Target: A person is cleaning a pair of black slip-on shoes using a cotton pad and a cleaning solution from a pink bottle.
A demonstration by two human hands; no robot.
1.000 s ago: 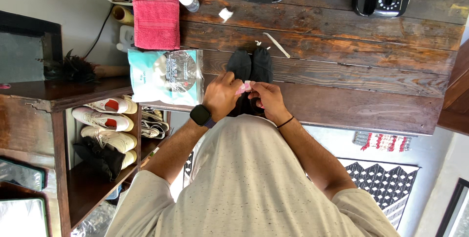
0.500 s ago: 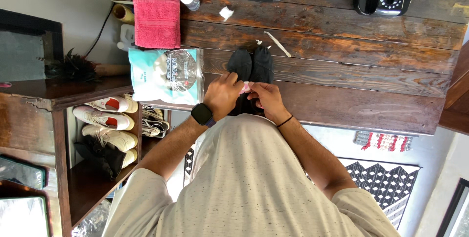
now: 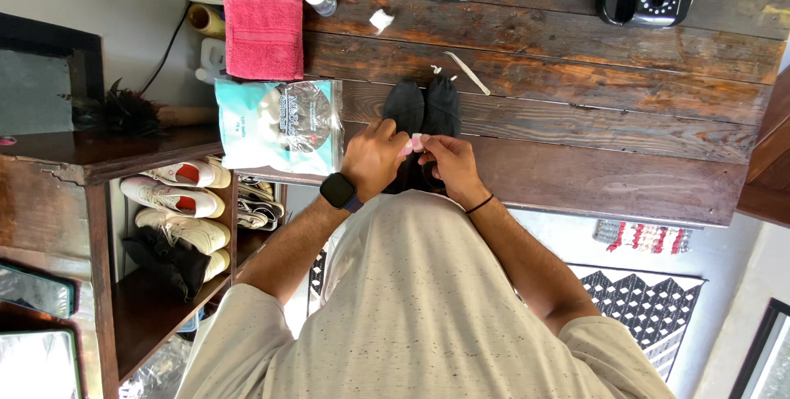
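Both hands meet over a pair of black fabric shoes on the dark wooden plank table. The left hand and right hand together pinch a small pale pink wad, held between their fingertips just above the shoes' near ends.
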